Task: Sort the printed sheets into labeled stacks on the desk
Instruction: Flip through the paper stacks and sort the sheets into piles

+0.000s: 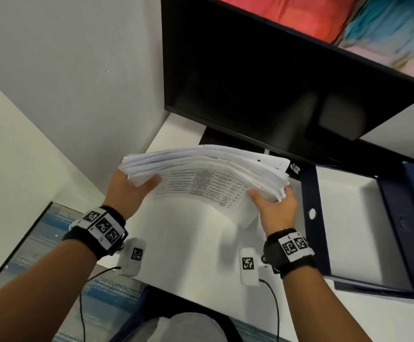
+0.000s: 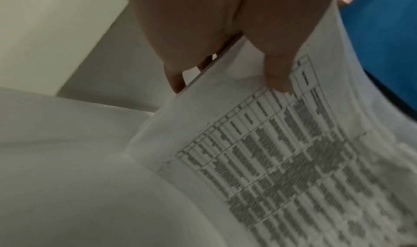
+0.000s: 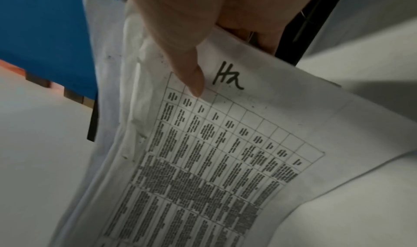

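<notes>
Both hands are holding a stack of papers (image 1: pixel 206 169) above the desk (image 1: pixel 188 243).

Head view: the left hand (image 1: pixel 127 191) and right hand (image 1: pixel 277 208) are gripping opposite ends. Left wrist view: the thumb (image 2: pixel 277 68) is pinching the printed top sheet (image 2: pixel 282 161). Right wrist view: the thumb is pressing beside a handwritten mark (image 3: pixel 226 78).

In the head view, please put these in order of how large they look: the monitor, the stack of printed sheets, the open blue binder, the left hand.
1. monitor
2. open blue binder, partly cut by the frame edge
3. stack of printed sheets
4. left hand

The wide lens distorts sizes, so this ranks apparent size only.
</notes>
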A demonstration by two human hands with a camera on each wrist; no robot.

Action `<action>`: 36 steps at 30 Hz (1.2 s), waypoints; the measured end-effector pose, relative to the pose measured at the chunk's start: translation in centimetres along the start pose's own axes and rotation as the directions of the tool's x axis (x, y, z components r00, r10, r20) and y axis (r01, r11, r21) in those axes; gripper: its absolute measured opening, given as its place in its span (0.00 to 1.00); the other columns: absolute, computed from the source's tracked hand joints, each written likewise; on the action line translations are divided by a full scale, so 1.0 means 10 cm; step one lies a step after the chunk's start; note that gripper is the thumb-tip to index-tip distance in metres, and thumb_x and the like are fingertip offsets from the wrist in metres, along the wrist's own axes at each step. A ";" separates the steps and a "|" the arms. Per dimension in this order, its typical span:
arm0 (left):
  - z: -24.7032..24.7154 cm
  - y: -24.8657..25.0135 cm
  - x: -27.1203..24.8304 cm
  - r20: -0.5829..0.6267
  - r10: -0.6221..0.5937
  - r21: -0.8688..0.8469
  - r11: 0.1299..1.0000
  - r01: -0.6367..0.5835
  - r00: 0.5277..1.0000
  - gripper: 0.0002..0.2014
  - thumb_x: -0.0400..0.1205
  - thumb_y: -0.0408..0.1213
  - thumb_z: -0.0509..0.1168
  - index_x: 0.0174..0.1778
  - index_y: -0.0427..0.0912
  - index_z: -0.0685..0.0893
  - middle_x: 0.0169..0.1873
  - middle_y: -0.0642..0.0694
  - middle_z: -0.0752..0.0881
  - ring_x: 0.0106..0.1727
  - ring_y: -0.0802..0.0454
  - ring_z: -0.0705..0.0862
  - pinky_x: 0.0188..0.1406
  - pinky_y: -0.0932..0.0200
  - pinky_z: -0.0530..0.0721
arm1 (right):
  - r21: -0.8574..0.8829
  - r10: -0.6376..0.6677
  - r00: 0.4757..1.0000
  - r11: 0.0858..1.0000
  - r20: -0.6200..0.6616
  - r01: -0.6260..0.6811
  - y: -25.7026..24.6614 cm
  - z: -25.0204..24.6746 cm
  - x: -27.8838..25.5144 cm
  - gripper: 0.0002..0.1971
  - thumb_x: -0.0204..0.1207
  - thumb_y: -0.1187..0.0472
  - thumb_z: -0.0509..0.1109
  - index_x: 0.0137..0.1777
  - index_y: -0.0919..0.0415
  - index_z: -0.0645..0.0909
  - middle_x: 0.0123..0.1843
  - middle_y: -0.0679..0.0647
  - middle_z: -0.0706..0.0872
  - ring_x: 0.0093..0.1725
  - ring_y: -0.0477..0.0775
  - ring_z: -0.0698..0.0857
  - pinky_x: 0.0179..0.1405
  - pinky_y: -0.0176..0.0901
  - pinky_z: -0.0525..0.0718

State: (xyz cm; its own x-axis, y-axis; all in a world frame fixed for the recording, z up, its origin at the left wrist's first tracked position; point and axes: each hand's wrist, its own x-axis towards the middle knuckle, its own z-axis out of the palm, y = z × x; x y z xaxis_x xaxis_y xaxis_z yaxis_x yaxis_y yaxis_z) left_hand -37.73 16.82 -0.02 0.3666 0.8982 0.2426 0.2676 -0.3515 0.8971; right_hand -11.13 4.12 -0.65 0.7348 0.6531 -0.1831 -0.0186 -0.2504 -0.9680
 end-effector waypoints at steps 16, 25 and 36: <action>0.03 -0.06 0.23 -0.316 -0.190 -0.201 0.971 0.130 0.930 0.07 0.87 0.37 0.62 0.48 0.44 0.85 0.38 0.54 0.84 0.35 0.69 0.82 0.35 0.76 0.78 | 0.127 -0.245 0.962 0.957 -0.120 0.259 -0.35 0.06 0.00 0.14 0.78 0.69 0.73 0.62 0.58 0.78 0.53 0.55 0.87 0.49 0.45 0.89 0.49 0.44 0.90; 0.03 -0.04 0.27 -0.332 -0.175 -0.165 0.978 0.125 0.927 0.07 0.85 0.37 0.64 0.47 0.55 0.84 0.41 0.58 0.85 0.40 0.61 0.83 0.37 0.69 0.81 | -0.120 -0.443 0.896 0.889 0.022 0.442 -0.39 0.07 -0.01 0.08 0.80 0.68 0.71 0.54 0.56 0.85 0.64 0.51 0.81 0.63 0.38 0.80 0.55 0.19 0.76; 0.04 -0.02 0.34 -0.324 -0.168 -0.143 0.982 0.128 0.931 0.08 0.83 0.37 0.67 0.41 0.56 0.84 0.35 0.67 0.85 0.38 0.66 0.81 0.42 0.62 0.79 | -0.233 -0.372 0.928 0.901 0.014 0.365 -0.37 0.09 -0.03 0.08 0.78 0.67 0.73 0.50 0.52 0.83 0.49 0.35 0.79 0.49 0.26 0.80 0.47 0.25 0.83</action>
State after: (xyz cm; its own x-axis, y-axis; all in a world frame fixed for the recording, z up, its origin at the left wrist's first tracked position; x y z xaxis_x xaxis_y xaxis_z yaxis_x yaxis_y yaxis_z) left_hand -36.18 19.87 0.43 0.0072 0.9808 0.1947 0.1824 -0.1927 0.9642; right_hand -11.85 5.49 2.81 0.6794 0.7092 0.1882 0.4093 -0.1535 -0.8994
